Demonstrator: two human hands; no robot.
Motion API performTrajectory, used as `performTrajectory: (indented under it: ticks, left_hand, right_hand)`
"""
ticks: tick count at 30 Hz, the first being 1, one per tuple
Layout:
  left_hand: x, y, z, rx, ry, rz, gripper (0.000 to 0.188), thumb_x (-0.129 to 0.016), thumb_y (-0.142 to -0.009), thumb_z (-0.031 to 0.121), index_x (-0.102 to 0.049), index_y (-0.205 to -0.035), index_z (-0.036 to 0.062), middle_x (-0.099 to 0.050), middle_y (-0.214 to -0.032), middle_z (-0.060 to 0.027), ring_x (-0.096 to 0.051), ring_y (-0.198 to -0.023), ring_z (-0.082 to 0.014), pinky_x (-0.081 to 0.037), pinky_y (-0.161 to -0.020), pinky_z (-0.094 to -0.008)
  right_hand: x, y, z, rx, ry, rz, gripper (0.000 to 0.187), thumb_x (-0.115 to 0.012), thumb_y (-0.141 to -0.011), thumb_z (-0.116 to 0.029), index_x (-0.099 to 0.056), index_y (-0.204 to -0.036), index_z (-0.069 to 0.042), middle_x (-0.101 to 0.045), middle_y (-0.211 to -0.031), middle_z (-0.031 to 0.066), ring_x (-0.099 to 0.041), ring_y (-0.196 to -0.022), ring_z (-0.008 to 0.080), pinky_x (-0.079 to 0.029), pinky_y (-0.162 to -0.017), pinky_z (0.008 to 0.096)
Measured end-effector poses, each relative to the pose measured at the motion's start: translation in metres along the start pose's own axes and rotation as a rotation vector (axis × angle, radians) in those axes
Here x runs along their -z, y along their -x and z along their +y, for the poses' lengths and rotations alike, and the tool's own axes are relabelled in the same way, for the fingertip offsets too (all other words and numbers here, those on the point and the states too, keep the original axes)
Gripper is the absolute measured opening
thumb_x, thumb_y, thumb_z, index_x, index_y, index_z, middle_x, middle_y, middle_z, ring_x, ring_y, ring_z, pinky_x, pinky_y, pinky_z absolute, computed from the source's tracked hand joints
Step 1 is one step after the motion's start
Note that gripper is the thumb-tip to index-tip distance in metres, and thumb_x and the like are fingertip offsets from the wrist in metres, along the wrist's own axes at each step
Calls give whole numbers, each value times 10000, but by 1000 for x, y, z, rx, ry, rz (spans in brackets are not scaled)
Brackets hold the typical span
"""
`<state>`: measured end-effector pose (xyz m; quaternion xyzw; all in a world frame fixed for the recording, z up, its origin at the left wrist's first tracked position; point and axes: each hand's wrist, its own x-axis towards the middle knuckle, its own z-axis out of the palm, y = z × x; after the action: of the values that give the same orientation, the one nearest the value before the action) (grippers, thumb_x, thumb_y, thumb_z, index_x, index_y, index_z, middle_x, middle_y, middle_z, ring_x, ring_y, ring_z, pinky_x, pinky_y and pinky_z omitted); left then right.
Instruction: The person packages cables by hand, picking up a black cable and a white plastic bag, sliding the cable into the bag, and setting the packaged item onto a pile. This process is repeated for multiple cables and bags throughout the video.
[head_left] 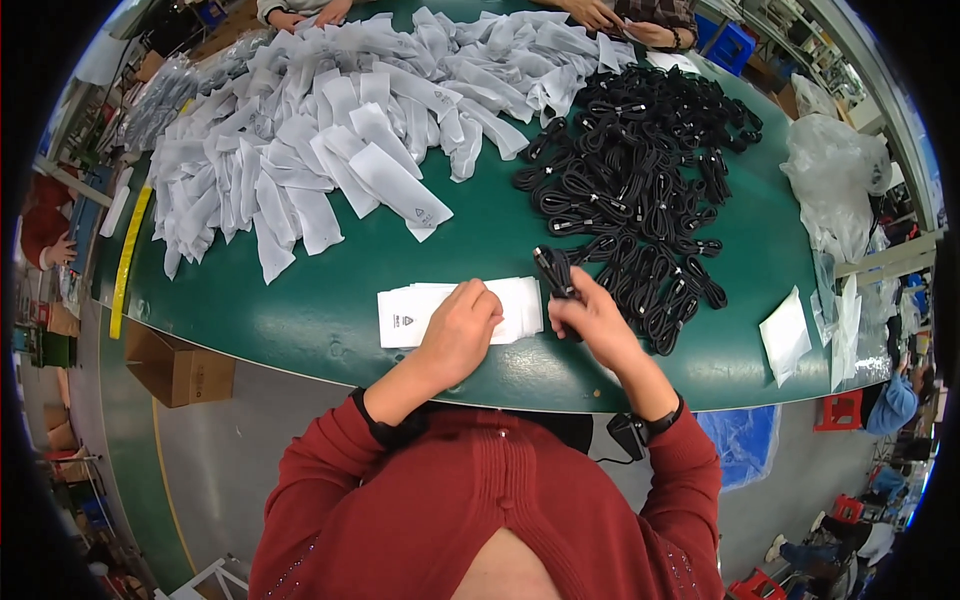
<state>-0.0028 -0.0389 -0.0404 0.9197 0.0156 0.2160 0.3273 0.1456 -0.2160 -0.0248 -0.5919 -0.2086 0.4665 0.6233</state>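
A stack of flat white pouches (420,300) with small printed marks lies near the table's front edge. My left hand (462,325) rests on it with curled fingers, pinching at the top pouch. Just right of the stack, my right hand (600,325) is closed around a bundled black cable (552,268), whose coil sticks out past the fingers. Beyond that hand spreads a large heap of similar coiled black cables (640,180). To the left and far side lies a big pile of white pouches (330,130), many of them looking filled.
The green table (300,315) curves around me. A yellow measuring strip (130,250) runs along its left edge. At right are a loose white pouch (786,335) and clear plastic bags (835,170). Other people's hands (650,33) work at the far side. A cardboard box (185,370) stands below left.
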Motion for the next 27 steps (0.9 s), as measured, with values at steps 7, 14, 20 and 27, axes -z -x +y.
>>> performTrajectory:
  ticks: [7,14,20,27]
  left_hand:
    - [6,-4,0,248,279,35,105,-660,-849,-37,-574,-901,-6,-556,-853,-99,-570,-716,-208,-478,-665,-310]
    - [11,-4,5,164,361,86,103,-657,-850,-42,-576,-902,-5,-600,-920,-96,-566,-734,-190,-475,-687,-299]
    - [22,-9,11,-193,223,32,124,-660,-815,-54,-584,-886,14,-616,-965,-93,-567,-830,-248,-474,-752,-324]
    - [33,-22,13,-78,203,60,139,-678,-791,-28,-576,-871,22,-594,-1002,-105,-546,-932,-295,-457,-808,-379]
  right_hand:
    - [-20,24,9,692,875,264,448,-693,-874,-47,-566,-1303,-26,-607,-873,97,-601,-693,189,-497,-647,309]
    - [-23,39,-5,625,1336,161,422,-718,-846,-64,-615,-1256,-73,-626,-920,119,-605,-671,259,-477,-590,330]
    - [-25,36,1,396,901,39,381,-716,-850,-73,-639,-1222,-97,-612,-881,102,-599,-640,242,-464,-560,316]
    - [-37,25,-1,750,925,224,268,-743,-834,-22,-586,-1050,-24,-611,-970,83,-597,-746,121,-505,-655,254]
